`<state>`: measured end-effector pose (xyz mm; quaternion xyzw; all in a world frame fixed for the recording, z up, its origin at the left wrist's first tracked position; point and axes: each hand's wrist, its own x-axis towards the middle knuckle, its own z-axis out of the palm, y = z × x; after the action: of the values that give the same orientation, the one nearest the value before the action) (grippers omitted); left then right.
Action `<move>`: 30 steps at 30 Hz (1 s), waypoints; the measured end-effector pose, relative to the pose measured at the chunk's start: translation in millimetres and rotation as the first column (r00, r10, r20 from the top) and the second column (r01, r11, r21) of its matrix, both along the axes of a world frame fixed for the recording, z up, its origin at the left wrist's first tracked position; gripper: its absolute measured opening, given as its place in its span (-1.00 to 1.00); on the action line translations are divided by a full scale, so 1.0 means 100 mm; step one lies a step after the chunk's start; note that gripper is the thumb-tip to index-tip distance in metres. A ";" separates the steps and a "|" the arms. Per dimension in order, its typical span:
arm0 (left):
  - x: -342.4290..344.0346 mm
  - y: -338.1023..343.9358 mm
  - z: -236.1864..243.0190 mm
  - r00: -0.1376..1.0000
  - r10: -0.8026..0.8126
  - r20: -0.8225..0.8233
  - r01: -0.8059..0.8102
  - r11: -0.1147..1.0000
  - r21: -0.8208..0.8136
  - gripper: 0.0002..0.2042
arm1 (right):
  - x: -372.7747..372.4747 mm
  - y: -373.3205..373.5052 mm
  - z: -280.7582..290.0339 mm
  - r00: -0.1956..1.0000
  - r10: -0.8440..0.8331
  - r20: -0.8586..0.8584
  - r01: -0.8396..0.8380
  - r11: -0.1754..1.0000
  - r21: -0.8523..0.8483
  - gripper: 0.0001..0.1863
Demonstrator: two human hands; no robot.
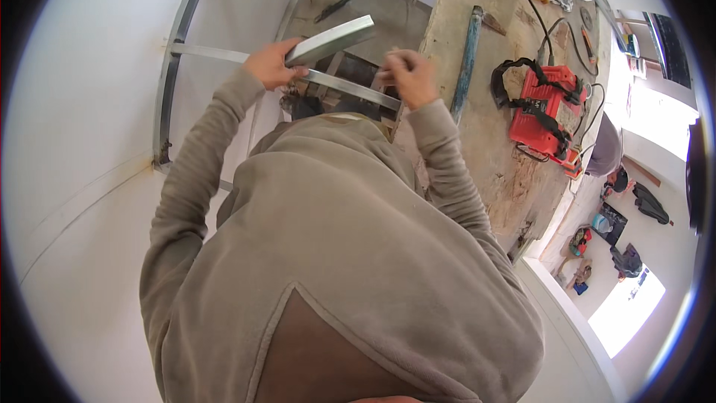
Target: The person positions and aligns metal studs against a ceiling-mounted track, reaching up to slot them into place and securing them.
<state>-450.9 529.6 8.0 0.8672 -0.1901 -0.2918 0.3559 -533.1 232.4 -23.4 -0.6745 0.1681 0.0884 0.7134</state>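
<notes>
My left hand is closed around one end of a short length of square metal tube, which slants up to the right. Below the tube runs a metal crossbar of a frame. To the right of the tube's far end, my right hand is raised with its fingers curled in and the fingertips slightly blurred. Whatever those fingers pinch, if anything, is too small to make out. The two hands are apart, and the right one is close to the edge of a worn wooden board.
On the board lie a blue-handled hammer, a red welding machine with black straps and cables, and several small tools at the far end. The metal frame's upright stands along the white wall. Another person is beyond the board.
</notes>
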 end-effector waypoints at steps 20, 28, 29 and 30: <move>0.20 -0.84 -0.41 0.955 -0.269 -0.122 0.275 0.961 0.038 -0.45 | -0.03 -0.91 -0.11 0.958 -0.206 0.197 0.205 0.978 0.030 -0.76; 0.12 -0.91 -0.34 0.949 -0.314 0.010 0.313 0.947 0.072 -0.43 | 0.63 -1.42 -0.14 0.996 -0.046 0.072 0.045 0.999 0.008 -0.70; 0.13 -0.91 -0.30 0.947 -0.322 0.006 0.320 0.943 0.095 -0.41 | 0.74 -1.39 -0.07 1.000 0.007 -0.016 -0.007 1.000 0.008 -0.68; 0.12 -0.92 -0.27 0.946 -0.323 0.012 0.320 0.943 0.093 -0.41 | 0.77 -1.36 0.00 1.000 0.007 -0.011 -0.007 1.000 0.004 -0.68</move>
<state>-439.1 438.0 -19.4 0.8435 -0.3205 -0.3425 0.2618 -455.8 96.3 -23.7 -0.6732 0.1695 0.0947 0.7135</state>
